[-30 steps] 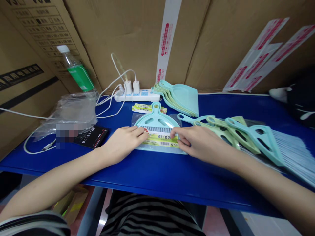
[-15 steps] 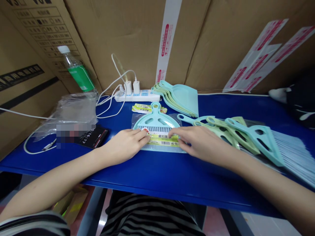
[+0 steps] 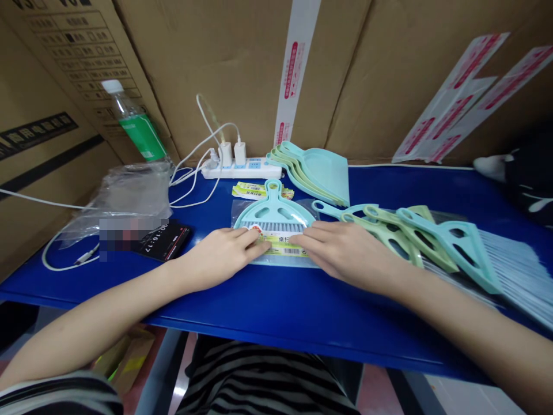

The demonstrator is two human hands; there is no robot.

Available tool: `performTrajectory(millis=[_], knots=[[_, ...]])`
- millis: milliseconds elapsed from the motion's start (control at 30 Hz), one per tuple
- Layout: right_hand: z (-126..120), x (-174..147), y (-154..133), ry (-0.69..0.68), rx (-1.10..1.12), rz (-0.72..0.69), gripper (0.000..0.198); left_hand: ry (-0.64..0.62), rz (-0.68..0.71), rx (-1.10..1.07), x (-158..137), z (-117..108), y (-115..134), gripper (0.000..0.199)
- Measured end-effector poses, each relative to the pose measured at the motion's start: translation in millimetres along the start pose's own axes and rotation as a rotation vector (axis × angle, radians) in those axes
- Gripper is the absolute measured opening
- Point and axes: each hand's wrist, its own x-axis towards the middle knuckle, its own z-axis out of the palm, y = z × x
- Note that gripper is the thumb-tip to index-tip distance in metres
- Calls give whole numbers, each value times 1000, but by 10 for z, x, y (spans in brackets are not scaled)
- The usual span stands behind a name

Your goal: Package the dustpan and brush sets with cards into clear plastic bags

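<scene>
Both hands [image 3: 224, 253] [image 3: 348, 251] — loosely curled, any grip unclear — on the label [image 3: 283, 243] of the bagged dustpan [image 3: 273, 205]

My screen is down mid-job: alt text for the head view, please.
Left hand and right hand lie on the label of a blue brush with clear plastic around it, on a blue table. Stacked dustpans and a power strip lie behind; a bottle, plastic bags and a phone are to the left, slotted blue and green pieces to the right.

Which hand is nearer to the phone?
Left. The left hand is just right of the phone; the right hand is farther right, at the right side of the packaged dustpan.
</scene>
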Motion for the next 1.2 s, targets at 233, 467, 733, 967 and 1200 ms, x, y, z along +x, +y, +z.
performTrajectory(millis=[233, 467, 733, 967, 1200], knots=[[32, 10, -38, -28, 25, -24, 31, -93, -16, -6, 17, -32, 20, 36], [29, 13, -31, -49, -34, -38, 31, -135, -30, 16, 32, -50, 33, 38], [78, 8, -90, -130, 2, -26, 40, -126, -35, -11, 38, -31, 33, 38], [54, 17, -67, -138, 95, 46, 38, -108, -55, -9, 50, -28, 53, 36], [37, 21, -63, -117, 95, 67, 37, -76, -76, -17, 12, -48, 30, 31]])
